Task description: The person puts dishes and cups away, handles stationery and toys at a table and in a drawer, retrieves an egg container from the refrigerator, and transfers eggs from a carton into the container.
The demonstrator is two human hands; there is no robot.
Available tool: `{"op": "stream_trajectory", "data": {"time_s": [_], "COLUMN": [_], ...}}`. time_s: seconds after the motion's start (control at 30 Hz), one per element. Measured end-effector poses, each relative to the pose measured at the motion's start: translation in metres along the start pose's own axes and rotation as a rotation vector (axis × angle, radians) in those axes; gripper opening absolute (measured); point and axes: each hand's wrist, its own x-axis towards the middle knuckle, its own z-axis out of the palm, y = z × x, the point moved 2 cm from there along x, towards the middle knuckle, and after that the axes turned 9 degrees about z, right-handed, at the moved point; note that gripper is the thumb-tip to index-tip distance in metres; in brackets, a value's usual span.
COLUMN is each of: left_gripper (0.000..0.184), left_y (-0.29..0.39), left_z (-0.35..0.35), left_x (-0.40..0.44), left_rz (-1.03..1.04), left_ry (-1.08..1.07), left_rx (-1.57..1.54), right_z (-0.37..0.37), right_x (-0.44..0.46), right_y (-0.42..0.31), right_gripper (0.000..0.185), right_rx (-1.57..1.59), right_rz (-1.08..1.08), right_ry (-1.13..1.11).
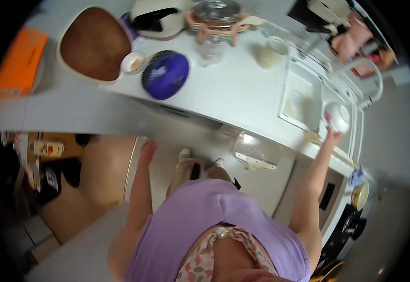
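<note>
My right hand [334, 136] reaches over the right part of the white sink and holds the edge of a white bowl [339, 117] with a pink mark, which is tilted. Left of the bowl lies the white sink basin [301, 101] with its drain showing. My left hand [149, 149] hangs in the air below the counter edge, away from any object. It is blurred, and its fingers look curled or foreshortened, so their pose is unclear.
On the counter [233, 89] stand a purple basket [165, 75], a small white bowl [132, 62], a brown-topped tray [94, 44], a clear jar [212, 49], a cup [271, 52] and stacked pink dishes [216, 21]. A curved faucet [379, 77] rises beside the sink.
</note>
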Motion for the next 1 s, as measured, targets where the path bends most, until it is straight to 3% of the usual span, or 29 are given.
{"op": "stream_trajectory", "data": {"time_s": [0.03, 0.07, 0.1, 0.13, 0.17, 0.23, 0.33, 0.4, 0.47, 0.53, 0.6, 0.67, 0.73, 0.8, 0.87, 0.97, 1.0], "left_gripper": [0.039, 0.042, 0.044, 0.047, 0.049, 0.05, 0.03, 0.021, 0.02, 0.022, 0.023, 0.028, 0.036, 0.044, 0.08, 0.084, 0.077], "left_y": [-0.041, -0.026, -0.016, -0.018, -0.023, -0.052, -0.03, -0.051, -0.056, -0.047, -0.06, -0.067, -0.086, -0.083, -0.066, -0.046, -0.054], "left_z": [-0.037, 0.0, 0.037, 0.052, 0.062, 0.08, 0.128, 0.122, 0.129, 0.129, 0.122, 0.127, 0.125, 0.122, 0.12, 0.096, 0.083], "left_x": [0.074, 0.062, 0.063, 0.08, 0.1, 0.153, 0.156, 0.18, 0.197, 0.191, 0.206, 0.215, 0.23, 0.221, 0.201, 0.154, 0.147], "left_rz": [0.098, 0.101, 0.048, 0.004, -0.043, -0.1, -0.161, -0.128, -0.112, -0.132, -0.061, 0.062, 0.133, 0.109, 0.03, -0.085, -0.08], "left_ry": [-0.569, -0.428, -0.02, -0.063, -0.112, -0.127, -0.011, -0.11, -0.172, -0.171, -0.186, -0.208, -0.183, -0.057, -0.042, 0.052, 0.033], "left_rx": [-0.281, -0.262, -0.197, -0.225, -0.251, -0.348, -0.338, -0.447, -0.53, -0.569, -0.565, -0.55, -0.513, -0.342, -0.135, -0.07, -0.146], "right_z": [0.005, -0.008, 0.02, 0.071, 0.088, 0.146, 0.174, 0.155, 0.142, 0.152, 0.165, 0.166, 0.192, 0.199, 0.218, 0.24, 0.246], "right_x": [-0.001, 0.009, -0.021, -0.071, -0.094, -0.169, -0.248, -0.282, -0.32, -0.363, -0.399, -0.422, -0.441, -0.454, -0.465, -0.47, -0.469], "right_y": [-0.005, -0.015, -0.023, -0.03, -0.034, -0.035, -0.026, -0.016, -0.006, 0.007, 0.017, 0.025, 0.038, 0.055, 0.075, 0.107, 0.119], "right_gripper": [0.051, 0.044, 0.045, 0.048, 0.05, 0.051, 0.047, 0.044, 0.045, 0.051, 0.055, 0.062, 0.072, 0.078, 0.065, 0.042, 0.033], "right_rx": [0.309, 0.448, 0.245, 0.108, 0.207, -0.012, 0.073, 0.066, 0.18, -0.029, -0.109, -0.292, -0.505, -0.655, -0.76, -0.994, -1.108], "right_rz": [0.143, 0.254, 0.17, 0.102, 0.16, 0.132, 0.199, 0.151, 0.334, 0.192, 0.226, 0.272, 0.303, 0.366, 0.419, 0.592, 0.67], "right_ry": [0.027, -0.083, 0.001, 0.025, -0.105, -0.227, -0.11, -0.043, -0.426, -0.222, -0.13, -0.169, -0.416, -0.355, -0.336, -0.497, -0.552]}}
